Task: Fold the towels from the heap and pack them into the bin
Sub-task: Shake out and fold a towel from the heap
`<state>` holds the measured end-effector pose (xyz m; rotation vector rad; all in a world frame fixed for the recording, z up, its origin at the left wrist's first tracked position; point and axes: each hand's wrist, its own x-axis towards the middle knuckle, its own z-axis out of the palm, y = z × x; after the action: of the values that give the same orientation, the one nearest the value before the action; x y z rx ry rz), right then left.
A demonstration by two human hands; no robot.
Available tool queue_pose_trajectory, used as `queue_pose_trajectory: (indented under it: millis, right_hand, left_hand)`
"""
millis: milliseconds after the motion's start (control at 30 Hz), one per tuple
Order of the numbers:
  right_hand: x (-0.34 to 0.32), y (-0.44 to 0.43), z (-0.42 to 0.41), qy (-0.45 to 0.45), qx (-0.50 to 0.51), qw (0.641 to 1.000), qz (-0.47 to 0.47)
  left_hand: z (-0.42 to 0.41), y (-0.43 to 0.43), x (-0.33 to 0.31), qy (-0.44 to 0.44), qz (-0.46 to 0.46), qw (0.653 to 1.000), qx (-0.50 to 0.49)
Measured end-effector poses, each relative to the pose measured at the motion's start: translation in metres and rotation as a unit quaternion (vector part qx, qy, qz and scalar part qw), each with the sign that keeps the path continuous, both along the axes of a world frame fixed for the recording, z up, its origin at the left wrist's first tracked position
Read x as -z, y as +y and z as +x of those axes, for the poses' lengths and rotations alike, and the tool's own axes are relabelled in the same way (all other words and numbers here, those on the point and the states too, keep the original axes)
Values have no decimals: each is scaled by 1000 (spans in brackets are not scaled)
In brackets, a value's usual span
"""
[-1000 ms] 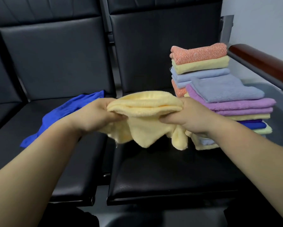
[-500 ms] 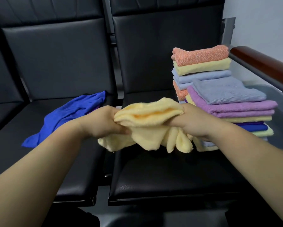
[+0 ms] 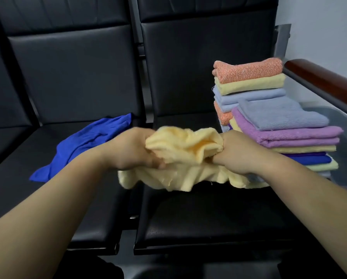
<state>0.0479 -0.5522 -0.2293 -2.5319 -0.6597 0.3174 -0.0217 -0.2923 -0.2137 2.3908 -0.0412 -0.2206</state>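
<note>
Left grip and right grip both clutching crumpled pale yellow fluffy towel, it's hanging over black padded seat. Folded multicoloured towel stacks sitting just beside right grip.

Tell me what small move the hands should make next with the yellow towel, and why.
Probably draw the left hand and the right hand apart, to stretch the yellow towel flat over the seat. Both hands grip it, and it hangs bunched and crumpled between them, so no clean fold seems possible yet.
</note>
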Motion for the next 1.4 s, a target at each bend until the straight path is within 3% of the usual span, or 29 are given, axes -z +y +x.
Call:
queue_pose_trajectory:
  millis: [33,100,200,300,400,500,600,700,767,800,867,1000,1067,1133,1233,1333,1400]
  right_hand:
    - [-1,-1,0,6,5,1000,7]
    - [1,-2,0,42,13,997,67]
    - [5,-3,1,133,19,970,203]
    - [6,-3,2,178,5,949,260]
    - [1,-3,-1,211,-47,954,209]
    - [1,-2,-1,155,-51,982,97]
    - [6,2,6,35,-12,999,7]
    - [7,0,14,-23,35,999,7]
    - [9,-4,18,5,51,997,59]
    - [10,-5,18,35,53,993,95]
    - [12,-5,18,95,49,979,172]
    - [7,-1,13,196,0,929,315]
    - [3,-3,11,248,-23,914,320]
    - [0,-5,8,226,-46,949,216]
    - [3,-2,9,85,-36,996,6]
    - [7,-2,16,70,23,996,49]
    - [8,-4,17,115,36,984,130]
  left_hand:
    - [-1,-1,0,11,82,997,-2]
    - [0,1,2,23,90,995,-20]
    - [2,11,6,-10,-30,999,-41]
    - [3,13,7,-16,-216,976,-25]
    - [7,8,7,-46,-344,937,-43]
    - [11,5,7,-20,-402,914,-58]
    - [9,4,6,7,-358,933,-25]
    - [3,3,3,-5,-102,995,-13]
    - [3,2,4,2,63,997,-36]
    - [3,3,5,7,90,994,-53]
    - [3,4,7,0,58,995,-81]
    - [3,11,5,-27,-147,983,-103]
    - [4,9,3,-41,-245,960,-128]
    - [5,6,2,-41,-312,938,-147]
    - [6,6,1,-31,-304,946,-112]
    - [0,11,-2,10,-254,966,-37]
    - [-4,13,-6,30,-138,990,-22]
